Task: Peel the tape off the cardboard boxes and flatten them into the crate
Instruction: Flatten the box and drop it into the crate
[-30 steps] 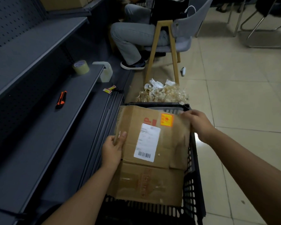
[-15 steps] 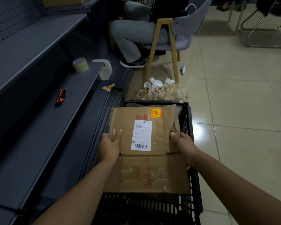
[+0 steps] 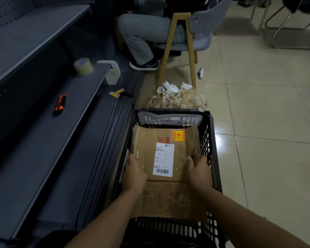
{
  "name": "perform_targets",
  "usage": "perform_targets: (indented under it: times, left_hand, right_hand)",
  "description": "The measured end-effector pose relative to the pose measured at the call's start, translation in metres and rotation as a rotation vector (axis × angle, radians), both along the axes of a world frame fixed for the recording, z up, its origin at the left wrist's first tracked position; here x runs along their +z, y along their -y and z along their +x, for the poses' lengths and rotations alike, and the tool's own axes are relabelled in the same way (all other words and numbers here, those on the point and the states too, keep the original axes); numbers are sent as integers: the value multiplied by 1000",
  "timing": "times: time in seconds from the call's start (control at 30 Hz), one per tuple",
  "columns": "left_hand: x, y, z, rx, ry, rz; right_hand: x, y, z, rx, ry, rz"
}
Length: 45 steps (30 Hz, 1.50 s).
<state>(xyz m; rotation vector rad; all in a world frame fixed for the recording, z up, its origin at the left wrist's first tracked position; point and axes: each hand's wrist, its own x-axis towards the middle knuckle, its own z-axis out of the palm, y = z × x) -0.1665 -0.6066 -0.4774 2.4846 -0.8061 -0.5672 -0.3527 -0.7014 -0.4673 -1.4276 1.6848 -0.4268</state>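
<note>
Brown cardboard, a flattened box [image 3: 166, 169], lies inside the black crate [image 3: 215, 158], and both hands are on it at the crate's near half. The left hand [image 3: 133, 173] lies over the box's left edge beside the crate's left wall, fingers fairly straight; whether the tips curl under the edge I cannot tell. The right hand [image 3: 199, 173] rests on the box's right side beside the crate's right wall, fingers spread and fairly straight, seemingly pressing rather than gripping. The box's long axis runs from the crate's near wall toward its far wall, with the printed face up and the white shipping label [image 3: 163, 159] near the middle. Its near flap overlaps the crate's near rim, so the sheet probably sits tilted, not flat. That is the risk: the card could spring up once the hands lift, or a folded right panel could jam against the wall. Some clear tape appears to remain on the near flap, though it is hard to tell. Beyond the crate's far wall lies a heap of peeled tape [image 3: 177, 99] on the floor; left of the crate, on the shelf [image 3: 34, 158], are a utility knife [image 3: 59, 104] and, farther off, a tape roll [image 3: 83, 66].
</note>
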Motion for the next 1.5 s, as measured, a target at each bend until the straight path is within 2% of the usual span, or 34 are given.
perform_targets:
  times: [0.3,0.47,0.67,0.83,0.93,1.07,1.17,1.3,1.43,1.5]
  left_hand:
    - [-56,4,0,-108,-68,129]
    - [-89,15,1,-168,-94,200]
    - [-113,17,9,-327,-50,407]
    - [-131,8,-1,-545,139,609]
    - [-142,5,-3,-589,215,668]
    - [-158,1,0,-720,407,721]
    - [-173,1,4,-829,468,770]
    - [-184,6,10,-834,370,755]
    - [-176,11,15,-833,278,756]
    - [-163,15,18,-838,220,760]
  right_hand:
    - [-63,12,2,-78,-24,207]
    - [-109,13,3,-126,-146,345]
    - [-130,14,8,-141,-283,398]
    - [-118,2,18,-32,-334,240]
    - [-131,-2,12,217,-445,90]
    - [-169,1,3,301,-419,127]
    - [-178,1,-2,498,-547,150]
    - [-183,9,1,533,-579,203]
    - [-171,24,10,408,-510,264]
    - [-163,27,14,397,-556,269]
